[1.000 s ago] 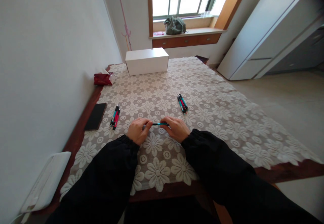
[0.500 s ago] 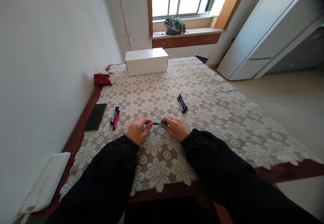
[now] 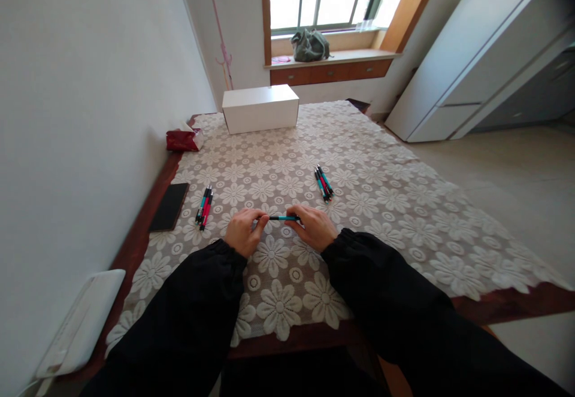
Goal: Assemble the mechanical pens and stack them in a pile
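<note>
My left hand (image 3: 242, 230) and right hand (image 3: 313, 227) pinch opposite ends of one teal pen (image 3: 282, 218), level just above the lace cloth on the table (image 3: 381, 199). If I pull unevenly, a part could spring loose and roll toward the pen bundles at left (image 3: 204, 205) and right (image 3: 323, 182).

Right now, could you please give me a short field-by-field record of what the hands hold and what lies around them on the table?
left hand: pinches the left end of the teal and black pen
right hand: grips the pen's right end
pen pose: level, held just above the white floral lace tablecloth
left pile: red and teal pens, lying loose
right pile: more pens
far end: white rectangular cardboard box
left edge: flat black phone, red tissue pack
</note>
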`<state>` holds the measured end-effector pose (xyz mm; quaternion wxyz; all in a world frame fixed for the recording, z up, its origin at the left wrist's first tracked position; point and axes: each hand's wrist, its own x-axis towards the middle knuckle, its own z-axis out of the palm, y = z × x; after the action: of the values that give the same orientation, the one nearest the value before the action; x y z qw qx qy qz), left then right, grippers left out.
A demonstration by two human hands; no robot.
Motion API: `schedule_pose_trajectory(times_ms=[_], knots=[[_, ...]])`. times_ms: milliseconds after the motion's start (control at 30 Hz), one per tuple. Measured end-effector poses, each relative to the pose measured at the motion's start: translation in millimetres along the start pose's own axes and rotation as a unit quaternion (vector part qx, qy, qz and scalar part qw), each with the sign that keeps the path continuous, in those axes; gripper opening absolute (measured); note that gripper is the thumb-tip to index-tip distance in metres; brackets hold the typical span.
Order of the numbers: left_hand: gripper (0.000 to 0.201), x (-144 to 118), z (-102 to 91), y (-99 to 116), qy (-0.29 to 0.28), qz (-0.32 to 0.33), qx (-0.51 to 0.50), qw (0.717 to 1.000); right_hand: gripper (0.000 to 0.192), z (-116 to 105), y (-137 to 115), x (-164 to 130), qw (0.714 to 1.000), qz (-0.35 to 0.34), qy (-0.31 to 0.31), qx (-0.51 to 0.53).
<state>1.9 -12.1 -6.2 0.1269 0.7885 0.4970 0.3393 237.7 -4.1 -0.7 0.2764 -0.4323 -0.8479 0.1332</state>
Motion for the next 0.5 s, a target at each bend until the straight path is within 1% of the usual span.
schedule_pose_trajectory(times_ms=[133, 333, 400, 500], knots=[[0.026, -0.4, 0.7, -0.5, 0.006, -0.012, 0.0, 1.0, 0.007, 0.2, 1.0, 0.1, 1.0, -0.017, -0.007, -0.007], [0.024, 0.4, -0.4, 3.0, 0.011, -0.03, -0.014, 0.999, 0.006, 1.6, 2.7, 0.0, 1.0, -0.008, 0.003, -0.02], [0.026, 0.9, -1.2, 4.1, 0.012, -0.032, -0.019, 0.999, 0.005, 2.0, 3.6, 0.1, 1.0, -0.013, 0.01, -0.021], [0.032, 1.8, -2.6, 5.2, -0.002, -0.039, -0.012, 0.999, 0.004, 2.7, 4.9, 0.1, 0.999, -0.023, 0.019, -0.019]])
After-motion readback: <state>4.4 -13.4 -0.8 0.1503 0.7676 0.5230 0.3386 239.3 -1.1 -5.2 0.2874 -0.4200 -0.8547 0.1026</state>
